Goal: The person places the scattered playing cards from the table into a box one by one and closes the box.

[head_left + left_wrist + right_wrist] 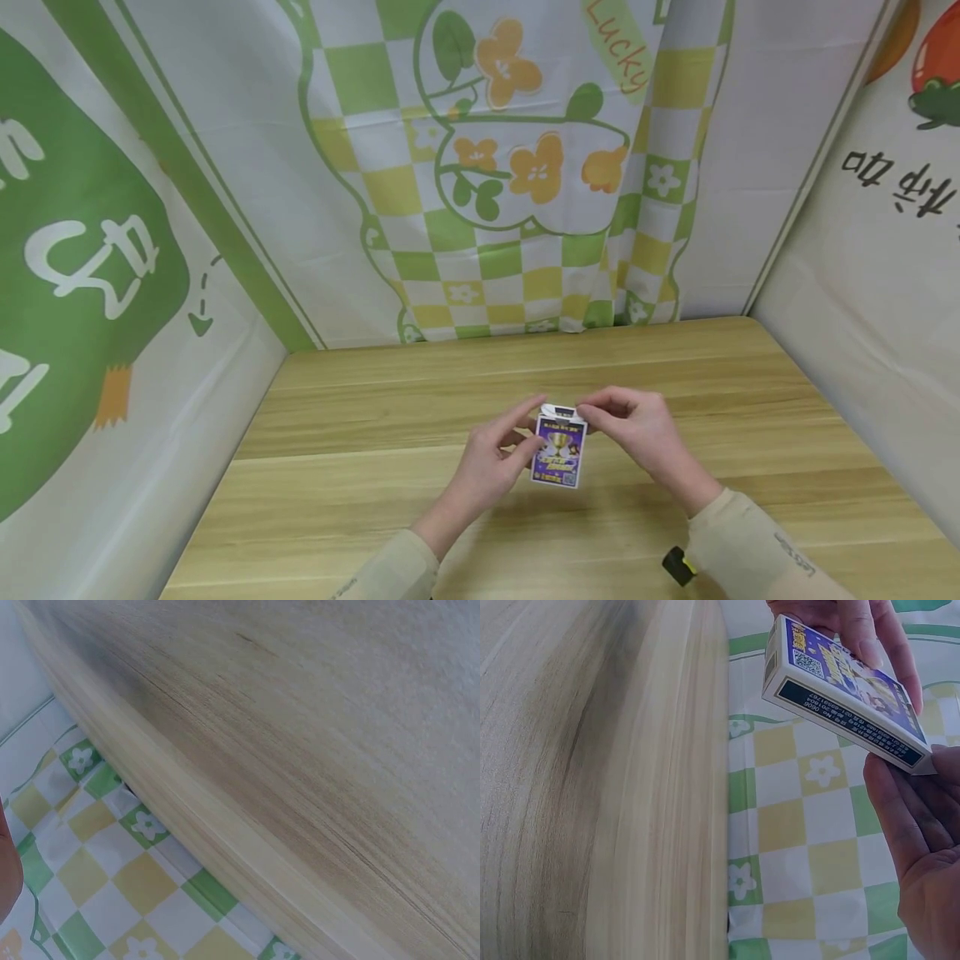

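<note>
A small purple card box [558, 454] with a gold trophy on its face is held above the table, its top flap raised. My left hand [491, 458] grips the box from its left side, thumb on the printed face. At the upper right corner, my right hand [633, 425] pinches the box by its flap end. In the right wrist view the card box [847, 694] shows a dark printed narrow side, with my right hand [930, 847] at its near end. Only a sliver of my left hand [9, 874] enters the left wrist view.
The wood-grain table [345, 500] spreads under both hands. Behind it hangs a green and yellow checked curtain [510, 267], with printed cloth walls on both sides. A small black and yellow object [678, 567] is by the right sleeve.
</note>
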Available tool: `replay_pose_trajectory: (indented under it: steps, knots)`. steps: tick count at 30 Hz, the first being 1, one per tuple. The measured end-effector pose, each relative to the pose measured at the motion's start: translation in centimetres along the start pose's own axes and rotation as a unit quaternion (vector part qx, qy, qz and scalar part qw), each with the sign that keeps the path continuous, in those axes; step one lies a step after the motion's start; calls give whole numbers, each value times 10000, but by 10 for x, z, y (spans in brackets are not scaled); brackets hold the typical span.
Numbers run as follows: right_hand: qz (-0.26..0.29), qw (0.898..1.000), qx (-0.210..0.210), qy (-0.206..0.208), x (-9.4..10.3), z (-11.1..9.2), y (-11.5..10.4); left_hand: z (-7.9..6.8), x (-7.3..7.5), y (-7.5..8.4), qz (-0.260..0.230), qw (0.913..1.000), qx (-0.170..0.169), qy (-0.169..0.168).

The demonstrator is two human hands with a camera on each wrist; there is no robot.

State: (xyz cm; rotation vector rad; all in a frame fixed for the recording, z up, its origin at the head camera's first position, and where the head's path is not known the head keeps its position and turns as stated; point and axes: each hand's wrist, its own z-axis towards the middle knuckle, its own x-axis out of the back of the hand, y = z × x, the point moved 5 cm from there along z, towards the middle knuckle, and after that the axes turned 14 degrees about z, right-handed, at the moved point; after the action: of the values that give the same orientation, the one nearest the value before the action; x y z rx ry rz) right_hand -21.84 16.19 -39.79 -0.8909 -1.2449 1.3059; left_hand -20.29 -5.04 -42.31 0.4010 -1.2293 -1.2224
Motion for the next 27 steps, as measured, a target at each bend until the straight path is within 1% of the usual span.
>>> replay_pose_trajectory:
  steps: [5,12,18,20,22,27]
  knots:
    - [-186,9998,78,-22,0,0,-1,0,0,-1,71,10000,36,33]
    - [-94,9998,177,-70,-1,-1,0,0,0,-1,78,9999,-115,85]
    - [-212,9991,374,11,-2,-1,-2,-1,0,1,59,9996,-272,78]
    - [-331,9981,528,22,-3,-2,-3,-1,0,1,82,9995,-301,77]
    - [-505,9957,780,21,-4,-2,-4,-1,0,1,95,9994,-322,69]
    - [-1000,9832,1529,2,-7,-3,-10,-2,-1,-1,239,9991,-330,90]
